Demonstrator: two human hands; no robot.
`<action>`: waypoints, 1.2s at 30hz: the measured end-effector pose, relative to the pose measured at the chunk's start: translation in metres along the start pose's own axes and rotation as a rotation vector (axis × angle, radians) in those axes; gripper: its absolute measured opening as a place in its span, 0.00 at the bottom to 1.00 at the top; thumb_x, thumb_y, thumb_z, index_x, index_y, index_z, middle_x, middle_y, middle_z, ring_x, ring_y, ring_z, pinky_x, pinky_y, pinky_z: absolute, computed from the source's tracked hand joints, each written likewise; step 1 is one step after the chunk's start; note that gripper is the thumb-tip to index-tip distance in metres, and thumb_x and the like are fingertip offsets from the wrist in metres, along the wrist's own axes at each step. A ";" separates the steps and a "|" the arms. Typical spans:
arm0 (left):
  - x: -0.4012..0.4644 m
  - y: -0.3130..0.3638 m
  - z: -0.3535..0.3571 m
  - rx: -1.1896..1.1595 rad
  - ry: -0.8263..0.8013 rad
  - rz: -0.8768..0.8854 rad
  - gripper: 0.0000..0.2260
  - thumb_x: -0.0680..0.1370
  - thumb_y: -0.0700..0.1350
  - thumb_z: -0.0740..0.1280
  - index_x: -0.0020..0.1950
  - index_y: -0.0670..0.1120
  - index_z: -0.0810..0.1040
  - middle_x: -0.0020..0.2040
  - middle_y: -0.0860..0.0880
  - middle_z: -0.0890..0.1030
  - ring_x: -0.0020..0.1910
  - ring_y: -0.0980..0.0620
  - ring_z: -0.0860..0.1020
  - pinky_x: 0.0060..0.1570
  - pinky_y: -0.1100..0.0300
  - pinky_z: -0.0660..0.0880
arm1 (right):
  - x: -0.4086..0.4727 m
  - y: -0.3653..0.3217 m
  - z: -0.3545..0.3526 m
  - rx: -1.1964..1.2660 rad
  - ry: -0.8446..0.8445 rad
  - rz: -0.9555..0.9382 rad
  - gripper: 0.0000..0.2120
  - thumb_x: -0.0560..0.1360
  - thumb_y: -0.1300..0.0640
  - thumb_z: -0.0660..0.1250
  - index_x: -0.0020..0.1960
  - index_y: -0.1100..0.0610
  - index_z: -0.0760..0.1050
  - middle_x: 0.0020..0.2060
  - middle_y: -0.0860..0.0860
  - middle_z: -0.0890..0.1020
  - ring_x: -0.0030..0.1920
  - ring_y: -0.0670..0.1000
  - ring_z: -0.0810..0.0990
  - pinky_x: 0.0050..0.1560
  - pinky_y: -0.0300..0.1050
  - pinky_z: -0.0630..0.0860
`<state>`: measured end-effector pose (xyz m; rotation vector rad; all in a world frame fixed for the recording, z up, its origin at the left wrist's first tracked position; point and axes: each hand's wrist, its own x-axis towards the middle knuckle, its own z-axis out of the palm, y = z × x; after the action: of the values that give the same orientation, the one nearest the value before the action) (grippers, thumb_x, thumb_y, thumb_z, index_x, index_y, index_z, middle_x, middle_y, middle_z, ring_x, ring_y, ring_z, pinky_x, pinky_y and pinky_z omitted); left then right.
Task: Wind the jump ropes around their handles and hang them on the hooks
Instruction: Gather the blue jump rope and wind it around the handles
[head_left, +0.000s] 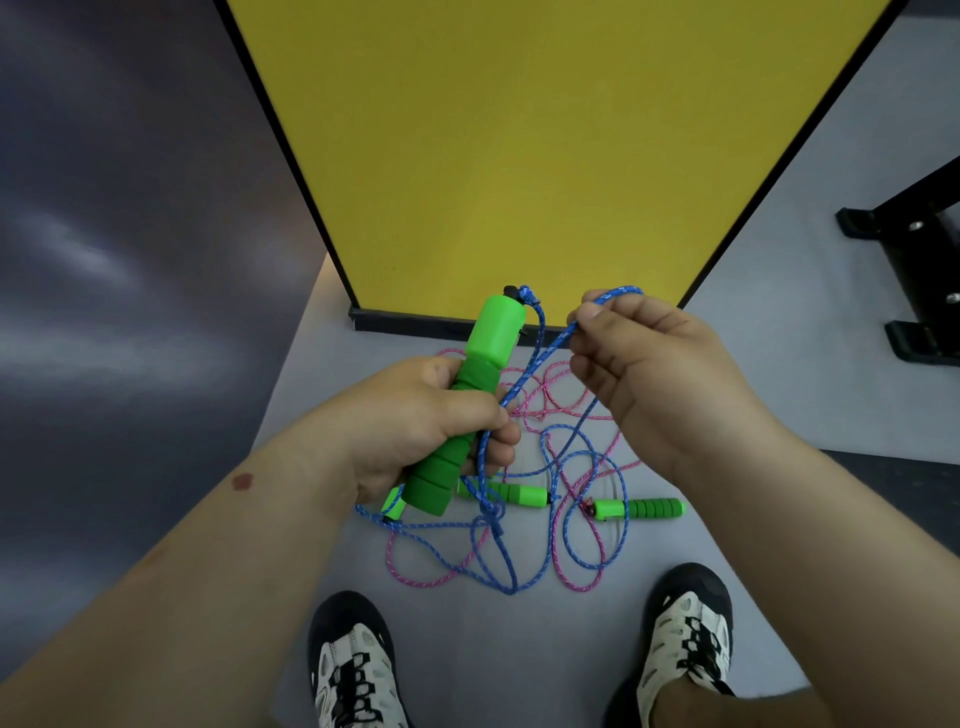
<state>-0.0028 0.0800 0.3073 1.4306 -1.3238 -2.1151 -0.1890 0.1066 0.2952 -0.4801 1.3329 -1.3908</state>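
Head view: tangled pink rope (566, 387), green handles (638, 508) before yellow panel (519, 145).

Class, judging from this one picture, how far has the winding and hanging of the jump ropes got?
Done: nothing wound or hung; no hooks show. In hand: the left hand holds a green handle, and the right hand pinches the blue rope. Left: the pink rope and the other handles lie tangled on the floor.

Left hand (415, 415) curled in a grip, right hand (660, 374) fingers (592, 314) pinched.
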 end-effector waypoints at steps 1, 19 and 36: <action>0.000 0.000 0.000 0.002 0.002 0.001 0.04 0.79 0.32 0.66 0.51 0.39 0.74 0.37 0.44 0.83 0.33 0.50 0.82 0.34 0.60 0.81 | -0.001 0.001 0.000 0.009 -0.011 0.016 0.01 0.77 0.62 0.70 0.48 0.60 0.79 0.41 0.55 0.81 0.38 0.49 0.79 0.42 0.41 0.79; 0.000 -0.001 -0.001 -0.042 0.023 -0.005 0.04 0.79 0.32 0.65 0.51 0.40 0.74 0.37 0.44 0.83 0.33 0.50 0.82 0.39 0.56 0.82 | -0.006 0.002 0.004 0.037 -0.003 0.005 0.07 0.78 0.63 0.70 0.41 0.58 0.78 0.34 0.53 0.80 0.38 0.50 0.78 0.42 0.42 0.79; 0.000 -0.001 -0.001 -0.026 0.031 0.008 0.04 0.79 0.32 0.66 0.51 0.39 0.75 0.37 0.43 0.83 0.33 0.50 0.82 0.37 0.57 0.82 | -0.011 0.017 0.009 -0.140 -0.131 0.009 0.04 0.77 0.63 0.71 0.43 0.58 0.81 0.35 0.52 0.81 0.37 0.49 0.77 0.44 0.43 0.78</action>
<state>-0.0014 0.0798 0.3068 1.4399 -1.2831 -2.0891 -0.1711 0.1159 0.2865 -0.6467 1.3284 -1.2420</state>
